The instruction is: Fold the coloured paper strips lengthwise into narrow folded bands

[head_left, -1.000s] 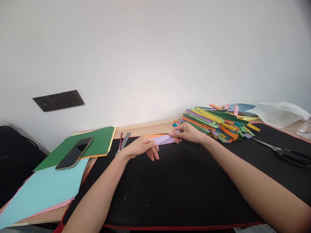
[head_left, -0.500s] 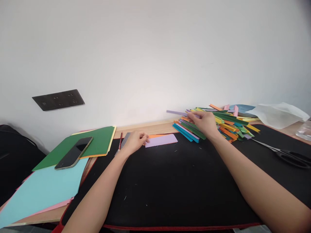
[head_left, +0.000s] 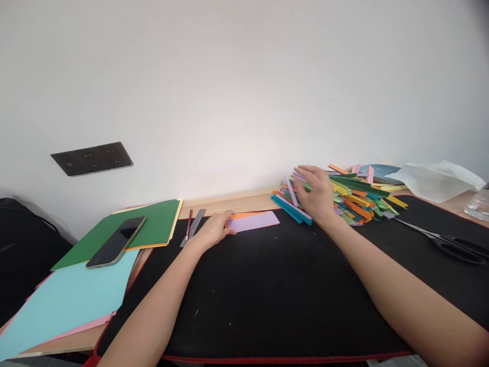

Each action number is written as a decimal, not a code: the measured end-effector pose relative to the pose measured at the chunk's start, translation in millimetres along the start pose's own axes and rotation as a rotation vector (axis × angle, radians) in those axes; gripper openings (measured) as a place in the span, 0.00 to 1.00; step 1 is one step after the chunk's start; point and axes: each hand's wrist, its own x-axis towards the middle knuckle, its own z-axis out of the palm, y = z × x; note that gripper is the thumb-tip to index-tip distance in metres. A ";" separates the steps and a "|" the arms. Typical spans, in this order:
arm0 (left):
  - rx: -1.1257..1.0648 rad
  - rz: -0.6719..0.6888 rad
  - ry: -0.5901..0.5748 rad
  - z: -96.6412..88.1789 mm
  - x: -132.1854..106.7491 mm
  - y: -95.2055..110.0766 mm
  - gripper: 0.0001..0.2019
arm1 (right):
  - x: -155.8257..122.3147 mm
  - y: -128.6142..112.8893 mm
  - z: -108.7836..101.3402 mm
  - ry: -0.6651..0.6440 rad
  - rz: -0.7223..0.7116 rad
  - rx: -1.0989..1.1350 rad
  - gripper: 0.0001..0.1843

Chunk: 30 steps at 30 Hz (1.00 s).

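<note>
My left hand [head_left: 217, 229] is at the left end of a pale purple paper strip [head_left: 254, 221], thumb and fingers apart at its two long edges. An orange paper strip [head_left: 241, 215] shows from under the purple one. Over the left part of a pile of cut, coloured paper strips [head_left: 359, 196] is my right hand [head_left: 316, 194], its fingers spread with nothing seen between them. A narrow purple strip [head_left: 291, 191] lies slanted just left of that hand. Some strips are hidden behind the right hand.
A metal ruler [head_left: 196, 223] and a pencil [head_left: 189, 224] lie left of my left hand. Black-handled scissors [head_left: 454, 245] rest on the black mat [head_left: 275, 306]. At left, a phone [head_left: 116, 242] lies on green paper [head_left: 153, 219] and light blue paper [head_left: 76, 295].
My right hand has let go of the narrow purple strip, which now lies slanted on the pile, and its fingers have spread. My left hand's pinch has opened around the wider strip's end.
</note>
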 end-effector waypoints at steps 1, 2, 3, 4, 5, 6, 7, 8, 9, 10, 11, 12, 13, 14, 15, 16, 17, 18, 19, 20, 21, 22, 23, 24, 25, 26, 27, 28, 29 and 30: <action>0.008 0.001 -0.001 0.1 -0.1 0.0 0.26 | -2.5 -2.7 3.2 -0.039 -0.039 0.006 0.20; 0.014 0.004 -0.001 0.1 -0.1 0.1 0.26 | -5.3 -5.7 6.4 -0.113 -0.091 0.007 0.20; 0.018 0.008 -0.002 0.1 -0.3 0.4 0.26 | -8.2 -8.9 9.4 -0.215 -0.147 0.004 0.20; 0.023 0.011 0.001 0.1 -0.4 0.8 0.25 | -11.0 -12.0 12.0 -0.328 -0.196 -0.007 0.20; 0.029 0.012 0.007 0.0 -0.5 1.3 0.25 | -13.4 -14.8 13.8 -0.438 -0.233 -0.033 0.20; 0.033 0.011 0.013 -0.1 -0.6 1.9 0.25 | -15.4 -17.1 14.7 -0.549 -0.249 -0.080 0.21; 0.033 0.006 0.019 -0.4 -0.6 2.7 0.26 | -16.8 -18.7 14.9 -0.638 -0.238 -0.142 0.20; 0.032 -0.002 0.021 -0.8 -0.5 3.6 0.26 | -17.4 -19.7 14.3 -0.713 -0.210 -0.210 0.20; 0.026 -0.012 0.020 -1.3 -0.4 4.7 0.26 | -17.4 -20.0 13.4 -0.762 -0.175 -0.274 0.19; 0.019 -0.021 0.018 -1.9 -0.2 5.9 0.25 | -17.0 -19.8 12.3 -0.779 -0.141 -0.325 0.19; 0.013 -0.029 0.016 -2.5 0.0 7.2 0.25 | -16.2 -19.3 11.5 -0.769 -0.113 -0.351 0.18; 0.009 -0.033 0.017 -3.0 0.2 8.5 0.25 | -15.5 -18.7 11.0 -0.740 -0.098 -0.348 0.18; 0.007 -0.032 0.022 -3.4 0.4 9.7 0.25 | -14.9 -18.3 11.0 -0.704 -0.097 -0.314 0.19; 0.006 -0.029 0.029 -3.8 0.6 10.9 0.24 | -14.6 -18.3 11.4 -0.673 -0.108 -0.254 0.19; 0.007 -0.025 0.038 -4.1 0.6 11.9 0.24 | -14.8 -18.9 12.2 -0.659 -0.131 -0.173 0.19; 0.007 -0.021 0.047 -4.3 0.6 12.9 0.24 | -15.4 -20.0 13.1 -0.664 -0.165 -0.080 0.19; 0.008 -0.018 0.054 -4.5 0.5 13.7 0.23 | -16.3 -21.6 14.2 -0.686 -0.204 0.013 0.20; 0.008 -0.016 0.060 -4.5 0.3 14.5 0.23 | -17.4 -23.5 15.1 -0.719 -0.242 0.100 0.21; 0.009 -0.014 0.066 -4.5 0.2 15.1 0.23 | -18.7 -25.5 16.0 -0.756 -0.270 0.169 0.21; 0.012 -0.012 0.072 -4.4 0.1 15.5 0.22 | -20.0 -27.3 16.6 -0.792 -0.290 0.218 0.22; 0.016 -0.008 0.079 -4.2 0.0 15.7 0.22 | -21.2 -28.7 17.0 -0.823 -0.301 0.252 0.22; 0.020 -0.003 0.085 -3.8 0.0 15.7 0.21 | -22.3 -29.8 17.3 -0.843 -0.301 0.274 0.21; 0.025 0.000 0.088 -3.2 0.0 15.5 0.20 | -23.3 -30.4 17.5 -0.855 -0.295 0.291 0.19; 0.027 0.005 0.089 -2.6 0.2 15.1 0.19 | -24.0 -30.6 17.7 -0.864 -0.288 0.309 0.18; 0.027 0.010 0.087 -1.8 0.5 14.6 0.19 | -24.7 -30.7 17.9 -0.871 -0.280 0.329 0.16; 0.027 0.013 0.087 -1.0 0.8 14.2 0.19 | -25.1 -30.6 18.4 -0.875 -0.271 0.349 0.14; 0.029 0.017 0.091 -0.2 1.3 14.0 0.18 | -25.5 -30.5 18.9 -0.878 -0.262 0.367 0.12; 0.035 0.023 0.105 0.5 1.8 14.0 0.18 | -25.7 -30.6 19.6 -0.876 -0.255 0.382 0.12; 0.043 0.033 0.135 1.1 2.4 14.6 0.17 | -25.7 -30.8 20.3 -0.865 -0.248 0.392 0.12; 0.049 0.046 0.183 1.6 2.9 15.7 0.17 | -25.5 -31.3 21.0 -0.839 -0.235 0.396 0.12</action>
